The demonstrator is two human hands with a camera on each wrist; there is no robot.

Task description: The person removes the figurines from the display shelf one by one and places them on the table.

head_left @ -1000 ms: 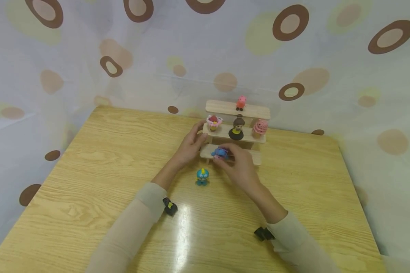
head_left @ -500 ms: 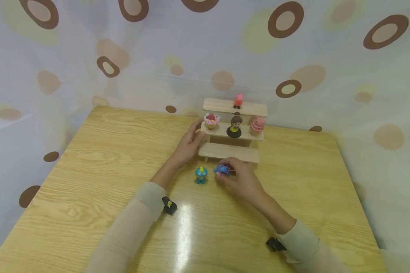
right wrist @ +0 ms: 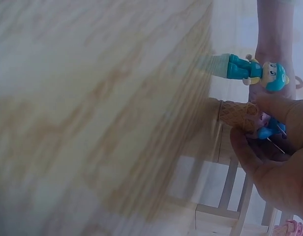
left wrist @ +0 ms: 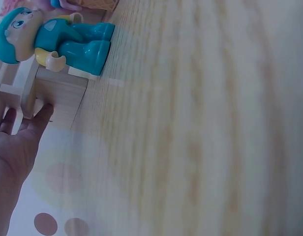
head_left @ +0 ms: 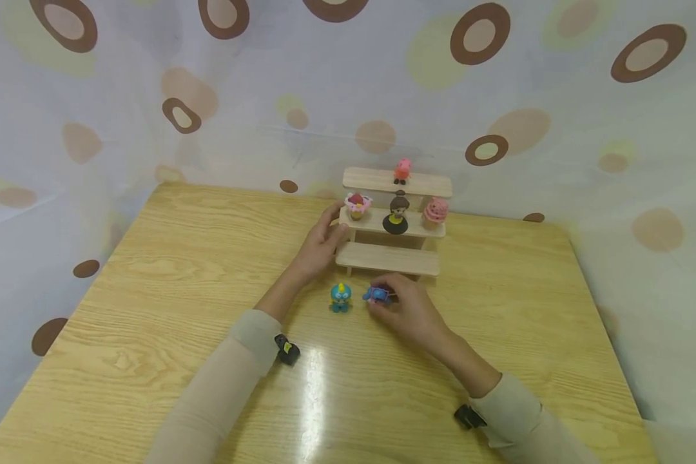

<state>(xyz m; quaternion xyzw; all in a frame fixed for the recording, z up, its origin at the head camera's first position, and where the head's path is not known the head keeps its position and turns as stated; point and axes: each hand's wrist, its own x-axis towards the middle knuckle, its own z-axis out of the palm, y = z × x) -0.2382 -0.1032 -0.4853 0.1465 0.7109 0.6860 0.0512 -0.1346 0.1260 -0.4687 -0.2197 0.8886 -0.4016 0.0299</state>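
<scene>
A toy ice cream cone (head_left: 377, 295) with a blue top is pinched between thumb and fingers of my right hand (head_left: 413, 317), in front of the shelf. In the right wrist view its waffle cone (right wrist: 235, 114) points down, close over the tabletop. My left hand (head_left: 318, 248) grips the left side of a three-tier wooden display shelf (head_left: 388, 259), thumb in front and the other fingers partly hidden. Just left of the ice cream stands a toy figure (head_left: 340, 298) in a teal cap and overalls, upright on the table.
The top tier carries a pink pig figure (head_left: 402, 171). On the middle tier stand a strawberry-topped cone (head_left: 357, 205), a brown-haired doll (head_left: 397, 214) and a pink ice cream cone (head_left: 435, 212). A spotted curtain (head_left: 255, 96) hangs behind the wooden table (head_left: 168, 290).
My right hand has drawn the blue ice cream cone off the bottom tier, forward and down to the table beside the teal figure. The left hand stays at the shelf.
</scene>
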